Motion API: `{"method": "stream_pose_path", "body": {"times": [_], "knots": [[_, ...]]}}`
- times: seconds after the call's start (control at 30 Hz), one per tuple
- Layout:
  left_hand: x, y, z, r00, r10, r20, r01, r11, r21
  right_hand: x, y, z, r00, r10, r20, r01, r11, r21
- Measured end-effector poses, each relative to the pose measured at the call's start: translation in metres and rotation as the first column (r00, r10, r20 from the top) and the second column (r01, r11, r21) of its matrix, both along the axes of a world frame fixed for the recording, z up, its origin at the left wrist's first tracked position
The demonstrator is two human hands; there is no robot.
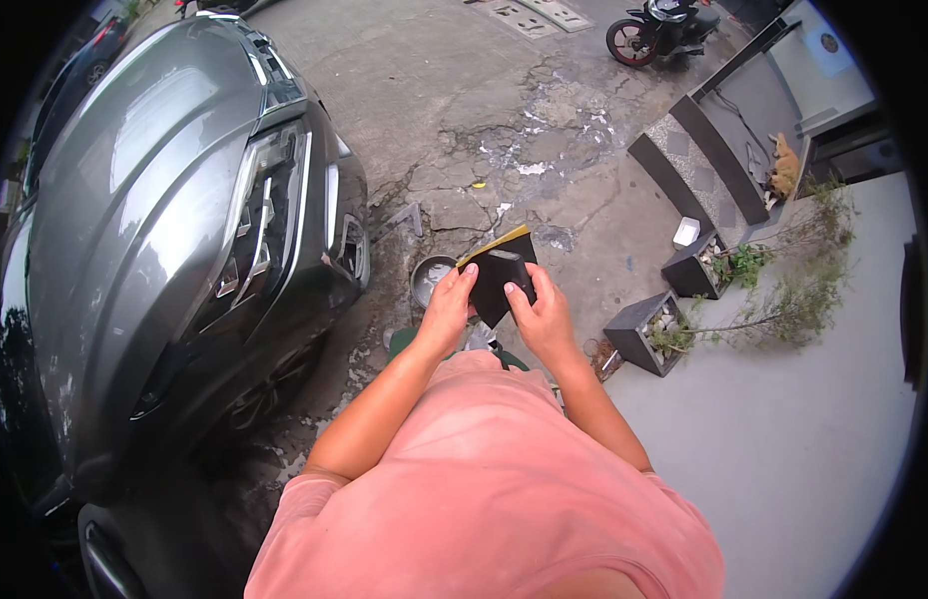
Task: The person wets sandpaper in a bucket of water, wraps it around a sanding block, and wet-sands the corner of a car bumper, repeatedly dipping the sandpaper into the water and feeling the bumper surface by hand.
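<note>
Both hands meet in front of my body over a thin black sheet (pixel 492 297) with a yellow-brown upper edge; its exact kind I cannot tell. My left hand (pixel 447 307) is closed on the sheet's left side, thumb on top. On the sheet's right part lies a dark, rounded block-like object (pixel 508 268). My right hand (pixel 544 317) is closed around that block's right side, with the thumb over its lower end. The fingers underneath are hidden. Just beyond my left hand, a round grey basin (pixel 424 281) stands on the ground, partly covered by the hand.
A dark grey car (pixel 154 200) fills the left side, its front corner close to my left arm. At right stand two dark square planters (pixel 638 334) beside a pale wall. A cat (pixel 784 168) lies near a doorway. A motorcycle (pixel 668 28) is parked far right on cracked concrete.
</note>
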State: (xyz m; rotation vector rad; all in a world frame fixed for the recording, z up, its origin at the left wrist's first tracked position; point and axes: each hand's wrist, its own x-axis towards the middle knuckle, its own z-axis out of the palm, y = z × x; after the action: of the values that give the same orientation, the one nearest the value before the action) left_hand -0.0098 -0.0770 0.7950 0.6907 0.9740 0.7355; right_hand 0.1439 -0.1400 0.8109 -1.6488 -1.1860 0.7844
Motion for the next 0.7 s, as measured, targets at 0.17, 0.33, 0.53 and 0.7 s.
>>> {"method": "stream_pose_path", "body": {"times": [0.17,0.33,0.53,0.7], "knots": [[-0.002,-0.001,-0.003,0.988,-0.142,-0.061,0.144,0.989,0.026,0.004,0.000,-0.010,0.992,-0.021,-0.128,0.017,0.999,-0.030],[-0.001,-0.001,0.000,0.982,-0.157,-0.108,0.166,0.983,0.080,0.007,0.001,-0.003,0.995,-0.011,-0.104,0.012,1.000,0.010],[0.008,-0.007,0.015,0.980,-0.181,0.080,0.151,0.946,0.286,0.019,0.009,-0.012,0.998,0.011,-0.055,-0.008,0.998,0.062],[0.014,0.009,0.022,0.986,-0.162,-0.035,0.166,0.960,0.224,0.027,0.020,-0.005,0.997,0.059,0.059,-0.069,0.979,0.191]]}}
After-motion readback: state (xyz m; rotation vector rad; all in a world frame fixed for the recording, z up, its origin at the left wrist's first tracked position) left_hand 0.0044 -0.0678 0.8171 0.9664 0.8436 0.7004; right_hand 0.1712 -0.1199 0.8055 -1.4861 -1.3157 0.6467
